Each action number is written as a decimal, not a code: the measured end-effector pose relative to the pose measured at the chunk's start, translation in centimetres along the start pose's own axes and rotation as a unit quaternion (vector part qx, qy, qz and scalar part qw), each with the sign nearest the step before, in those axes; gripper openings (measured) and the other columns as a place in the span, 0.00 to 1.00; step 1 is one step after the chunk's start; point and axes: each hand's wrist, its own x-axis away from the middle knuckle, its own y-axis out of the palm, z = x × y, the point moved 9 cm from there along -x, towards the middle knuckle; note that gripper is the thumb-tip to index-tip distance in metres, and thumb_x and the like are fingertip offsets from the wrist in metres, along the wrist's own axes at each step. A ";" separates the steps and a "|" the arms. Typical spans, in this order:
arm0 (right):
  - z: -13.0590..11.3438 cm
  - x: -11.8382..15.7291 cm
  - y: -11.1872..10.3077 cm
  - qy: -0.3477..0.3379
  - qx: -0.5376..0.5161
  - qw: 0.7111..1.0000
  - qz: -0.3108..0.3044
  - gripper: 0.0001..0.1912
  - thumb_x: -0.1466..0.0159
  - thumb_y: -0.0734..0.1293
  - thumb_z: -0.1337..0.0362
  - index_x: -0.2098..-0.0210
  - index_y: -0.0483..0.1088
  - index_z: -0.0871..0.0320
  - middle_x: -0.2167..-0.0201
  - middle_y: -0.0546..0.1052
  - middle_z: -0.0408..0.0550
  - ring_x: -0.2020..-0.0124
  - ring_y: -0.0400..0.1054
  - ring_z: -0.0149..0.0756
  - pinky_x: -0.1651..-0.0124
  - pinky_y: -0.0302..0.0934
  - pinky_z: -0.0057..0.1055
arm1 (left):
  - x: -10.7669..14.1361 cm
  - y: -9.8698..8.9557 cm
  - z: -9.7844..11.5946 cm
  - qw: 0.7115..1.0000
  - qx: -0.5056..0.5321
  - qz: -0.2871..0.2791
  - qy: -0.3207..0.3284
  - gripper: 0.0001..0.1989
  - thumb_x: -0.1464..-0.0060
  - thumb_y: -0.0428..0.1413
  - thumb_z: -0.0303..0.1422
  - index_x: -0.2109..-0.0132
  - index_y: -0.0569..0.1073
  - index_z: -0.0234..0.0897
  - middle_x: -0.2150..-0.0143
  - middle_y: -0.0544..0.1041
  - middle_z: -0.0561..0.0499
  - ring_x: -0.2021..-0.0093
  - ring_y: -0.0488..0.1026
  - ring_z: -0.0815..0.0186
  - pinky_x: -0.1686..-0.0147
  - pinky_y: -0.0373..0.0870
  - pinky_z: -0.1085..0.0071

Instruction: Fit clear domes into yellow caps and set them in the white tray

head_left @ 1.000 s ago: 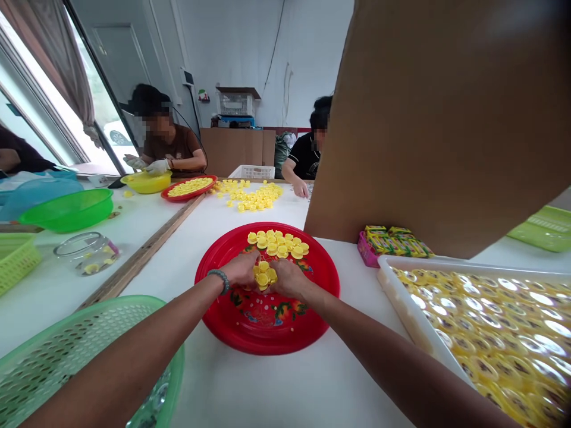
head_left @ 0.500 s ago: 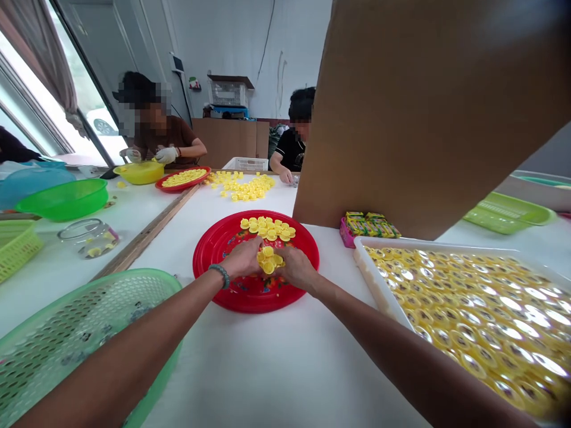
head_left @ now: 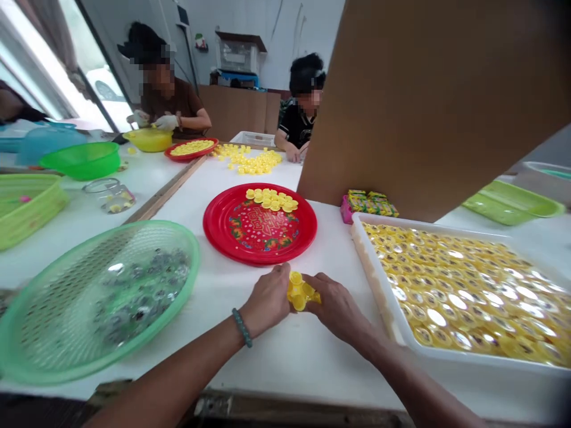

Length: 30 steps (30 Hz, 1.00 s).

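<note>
Between my two hands is a small cluster of yellow plastic cups [head_left: 298, 292], held just in front of the plate. My left hand [head_left: 270, 297], with a beaded bracelet at the wrist, is closed on their left side. From the right, my right hand [head_left: 334, 303] grips the same cluster, fingers curled round it. The red plate [head_left: 218, 238] has a printed floral pattern in its middle, and a group of yellow cups [head_left: 272, 200] lies on its far part. Palms and some of the held pieces are hidden by my fingers.
A white tray [head_left: 372, 279] of yellow pieces with shiny tops stands at right. At left is a green basket [head_left: 49, 309] with clear pieces. A cardboard sheet [head_left: 401, 107] rises behind the tray. Two people work across the table, near scattered yellow cups [head_left: 259, 161].
Both hands have drawn back from over the red plate toward me, carrying the yellow cups. The view has tilted down, and the plate's printed middle is now uncovered.
</note>
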 end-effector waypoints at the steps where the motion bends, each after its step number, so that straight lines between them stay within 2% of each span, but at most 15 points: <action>1: 0.5 -0.1 1.1 -0.001 -0.002 1.000 -0.006 0.22 0.44 0.63 0.68 0.49 0.67 0.56 0.62 0.72 0.49 0.64 0.68 0.37 0.63 0.58 0.27 | 0.0 1.0 -0.4 1.000 0.001 -0.004 -0.004 0.26 0.60 0.62 0.39 0.57 0.60 0.39 0.57 0.72 0.45 0.60 0.73 0.57 0.64 0.67 0.65; 3: 1.4 -0.6 2.7 -0.010 -0.005 1.000 -0.007 0.24 0.44 0.62 0.69 0.47 0.65 0.58 0.61 0.72 0.50 0.62 0.69 0.38 0.61 0.60 0.29 | -0.2 2.3 -1.3 1.000 -0.008 -0.005 -0.015 0.26 0.60 0.62 0.40 0.56 0.60 0.38 0.57 0.72 0.43 0.60 0.73 0.56 0.64 0.68 0.65; 6: 1.9 -1.9 4.0 -0.031 -0.004 1.000 0.000 0.26 0.44 0.62 0.69 0.45 0.63 0.60 0.60 0.72 0.51 0.60 0.69 0.40 0.58 0.61 0.32 | -0.6 2.3 -2.4 0.999 -0.027 0.015 -0.028 0.28 0.60 0.62 0.41 0.54 0.61 0.37 0.56 0.72 0.41 0.60 0.73 0.55 0.64 0.69 0.64; 13: 2.5 -1.9 3.8 -0.065 -0.002 0.997 0.049 0.26 0.43 0.64 0.63 0.45 0.62 0.56 0.53 0.71 0.52 0.56 0.69 0.43 0.54 0.63 0.36 | 1.2 1.7 -1.7 0.998 -0.051 0.027 0.008 0.35 0.66 0.66 0.38 0.50 0.64 0.36 0.57 0.72 0.38 0.58 0.72 0.51 0.62 0.70 0.63; 16: 2.6 -0.9 3.2 -0.087 0.024 0.992 0.088 0.26 0.43 0.65 0.61 0.45 0.62 0.56 0.52 0.71 0.54 0.53 0.67 0.46 0.52 0.63 0.39 | 3.2 -0.4 -1.2 0.998 -0.053 0.033 0.019 0.34 0.62 0.65 0.41 0.48 0.64 0.37 0.56 0.72 0.40 0.57 0.72 0.52 0.61 0.69 0.64; 18: 2.6 0.2 2.2 -0.097 0.042 0.986 0.127 0.26 0.42 0.64 0.58 0.45 0.62 0.57 0.51 0.70 0.56 0.52 0.66 0.48 0.53 0.64 0.42 | 4.8 -3.8 -1.5 0.997 -0.059 0.054 0.018 0.26 0.55 0.60 0.43 0.49 0.66 0.39 0.55 0.72 0.43 0.57 0.72 0.55 0.61 0.68 0.65; 19: 2.7 0.8 1.6 -0.100 0.046 0.983 0.149 0.25 0.41 0.62 0.57 0.45 0.62 0.56 0.51 0.70 0.56 0.52 0.66 0.49 0.54 0.65 0.43 | 5.6 -6.2 -2.2 0.995 -0.065 0.078 0.007 0.21 0.50 0.55 0.44 0.51 0.67 0.39 0.56 0.73 0.44 0.59 0.72 0.57 0.61 0.67 0.66; 21: 2.7 2.2 0.3 -0.104 0.039 0.974 0.196 0.23 0.38 0.59 0.53 0.46 0.63 0.55 0.51 0.70 0.55 0.53 0.66 0.48 0.57 0.66 0.42 | 7.5 -12.5 -5.3 0.971 -0.118 0.194 -0.072 0.14 0.46 0.51 0.42 0.58 0.70 0.38 0.59 0.74 0.46 0.60 0.72 0.60 0.60 0.66 0.66; 22: 2.8 2.9 -0.2 -0.104 0.032 0.970 0.219 0.23 0.37 0.58 0.52 0.46 0.63 0.54 0.51 0.70 0.54 0.54 0.67 0.47 0.57 0.66 0.42 | 8.3 -15.0 -7.5 0.954 -0.159 0.223 -0.122 0.15 0.47 0.50 0.44 0.59 0.70 0.37 0.58 0.73 0.46 0.59 0.71 0.58 0.59 0.65 0.65; 23: 2.8 3.5 -0.5 -0.104 0.025 0.965 0.238 0.22 0.37 0.57 0.51 0.46 0.63 0.54 0.51 0.70 0.54 0.54 0.67 0.46 0.58 0.67 0.41 | 9.0 -17.0 -10.1 0.935 -0.195 0.231 -0.186 0.18 0.50 0.52 0.46 0.59 0.70 0.37 0.59 0.73 0.44 0.59 0.71 0.56 0.59 0.65 0.64; 24: 2.8 4.0 -0.6 -0.105 0.020 0.962 0.252 0.22 0.36 0.57 0.51 0.47 0.64 0.54 0.51 0.69 0.53 0.54 0.67 0.46 0.57 0.67 0.41 | 9.3 -17.9 -13.1 0.925 -0.216 0.195 -0.243 0.23 0.54 0.54 0.48 0.57 0.69 0.36 0.59 0.73 0.42 0.58 0.71 0.54 0.60 0.65 0.64; 25: 2.7 4.4 -0.5 -0.104 0.019 0.959 0.262 0.23 0.37 0.57 0.50 0.46 0.63 0.54 0.50 0.69 0.54 0.54 0.67 0.46 0.56 0.66 0.41 | 9.4 -18.0 -16.1 0.921 -0.223 0.143 -0.285 0.30 0.59 0.56 0.51 0.53 0.68 0.34 0.57 0.72 0.40 0.56 0.71 0.51 0.59 0.65 0.63; 27: 2.2 4.8 0.5 -0.102 0.029 0.961 0.256 0.27 0.37 0.59 0.49 0.44 0.60 0.55 0.47 0.66 0.56 0.50 0.64 0.48 0.54 0.65 0.43 | 8.8 -16.8 -20.7 0.922 -0.234 0.051 -0.305 0.44 0.66 0.58 0.53 0.44 0.61 0.33 0.50 0.68 0.35 0.49 0.66 0.45 0.54 0.63 0.59; 28: 1.8 4.7 1.1 -0.105 0.038 0.963 0.245 0.29 0.38 0.59 0.48 0.42 0.58 0.56 0.45 0.63 0.58 0.47 0.61 0.49 0.52 0.64 0.44 | 8.4 -15.9 -22.4 0.922 -0.235 0.026 -0.305 0.50 0.68 0.58 0.55 0.40 0.56 0.33 0.46 0.65 0.32 0.46 0.62 0.41 0.52 0.61 0.56; 30: 0.8 4.5 2.4 -0.117 0.060 0.967 0.218 0.35 0.39 0.61 0.47 0.38 0.52 0.58 0.40 0.56 0.60 0.41 0.54 0.52 0.47 0.59 0.47 | 7.6 -14.0 -24.7 0.928 -0.212 0.005 -0.305 0.54 0.67 0.57 0.55 0.37 0.49 0.31 0.43 0.60 0.29 0.44 0.59 0.39 0.51 0.59 0.54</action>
